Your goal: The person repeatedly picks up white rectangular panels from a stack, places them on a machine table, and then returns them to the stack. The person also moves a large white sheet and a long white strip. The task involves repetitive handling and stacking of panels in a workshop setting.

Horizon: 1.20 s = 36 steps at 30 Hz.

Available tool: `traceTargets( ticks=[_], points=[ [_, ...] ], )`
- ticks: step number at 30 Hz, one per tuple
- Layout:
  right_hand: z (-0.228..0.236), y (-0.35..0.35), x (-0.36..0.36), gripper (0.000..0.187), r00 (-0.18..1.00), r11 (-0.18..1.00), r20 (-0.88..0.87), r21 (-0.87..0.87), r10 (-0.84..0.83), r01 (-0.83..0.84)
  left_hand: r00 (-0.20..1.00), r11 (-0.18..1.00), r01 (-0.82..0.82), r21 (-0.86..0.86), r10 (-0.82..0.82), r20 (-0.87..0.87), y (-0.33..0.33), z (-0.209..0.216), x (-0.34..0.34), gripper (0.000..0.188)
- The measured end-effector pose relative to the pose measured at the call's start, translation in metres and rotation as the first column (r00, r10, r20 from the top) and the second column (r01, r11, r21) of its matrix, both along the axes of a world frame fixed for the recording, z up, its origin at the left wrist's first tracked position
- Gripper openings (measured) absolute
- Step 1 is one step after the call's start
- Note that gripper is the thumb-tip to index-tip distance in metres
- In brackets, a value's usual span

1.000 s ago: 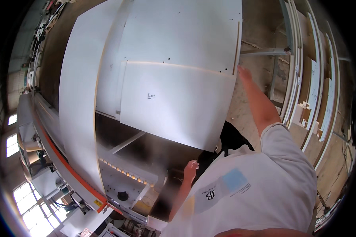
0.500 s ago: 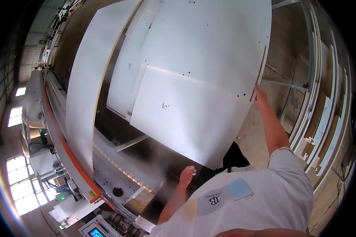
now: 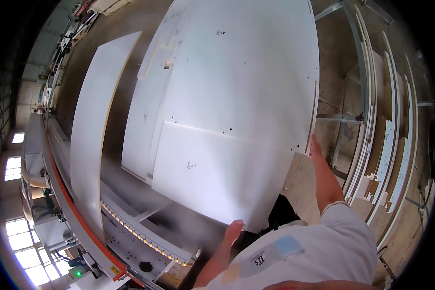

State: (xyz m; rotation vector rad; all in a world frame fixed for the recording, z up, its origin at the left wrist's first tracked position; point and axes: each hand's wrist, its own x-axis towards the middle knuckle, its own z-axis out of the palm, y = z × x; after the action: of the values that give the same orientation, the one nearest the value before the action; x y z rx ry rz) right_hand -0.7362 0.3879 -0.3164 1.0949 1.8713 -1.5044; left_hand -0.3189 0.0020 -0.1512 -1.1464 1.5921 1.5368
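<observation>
A large white panel [image 3: 227, 101] lies before me, with small dark holes in it and a smaller white panel [image 3: 198, 193] covering its near part. My right hand [image 3: 315, 147] is at the stack's right edge, closed round it beside a thin brown strip [image 3: 312, 111]; its lower fingers are hidden. At the near edge of the smaller panel, my left hand [image 3: 234, 232] has its fingers curled in. Whether it grips the panel edge cannot be made out.
On the left a long white board [image 3: 99, 106] rests on a machine with an orange rail [image 3: 65, 186] and a row of yellow rollers [image 3: 140, 234]. Long narrow boards [image 3: 386, 140] stand on the right, beyond a metal frame [image 3: 340, 118].
The view has shifted, so the panels sit lower in it. The left-hand board has moved apart from the stack. My left hand has come up to the panel's near edge; my right keeps its edge.
</observation>
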Motion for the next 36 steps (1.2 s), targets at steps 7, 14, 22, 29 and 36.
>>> traceTargets(
  ticks=[7,14,22,29,36],
  points=[
    [0.018,-0.013,0.000,0.092,0.987,0.958,-0.106,0.274,0.119,-0.086,0.936,0.950,-0.234,0.206,0.277,-0.216,-0.015,-0.060,-0.179,0.043],
    [0.138,-0.080,0.018,0.094,0.993,0.983,-0.039,0.153,0.107,-0.100,0.650,0.598,-0.581,0.552,0.749,-0.128,0.033,-0.038,-0.376,0.056],
    [0.121,-0.122,0.056,0.084,0.953,0.945,0.119,-0.210,0.278,-0.249,0.541,0.586,-0.747,0.315,0.811,-0.224,-0.013,-0.037,-0.337,0.035],
    [0.142,-0.078,-0.039,0.072,0.918,0.918,-0.212,-0.145,0.336,-0.370,0.486,0.557,-0.789,0.260,0.824,-0.292,-0.051,0.024,-0.231,0.037],
    [0.175,-0.078,-0.122,0.068,0.930,0.969,-0.299,-0.055,0.212,-0.239,0.472,0.560,-0.810,0.176,0.799,-0.372,-0.079,0.095,-0.097,0.032]
  ],
)
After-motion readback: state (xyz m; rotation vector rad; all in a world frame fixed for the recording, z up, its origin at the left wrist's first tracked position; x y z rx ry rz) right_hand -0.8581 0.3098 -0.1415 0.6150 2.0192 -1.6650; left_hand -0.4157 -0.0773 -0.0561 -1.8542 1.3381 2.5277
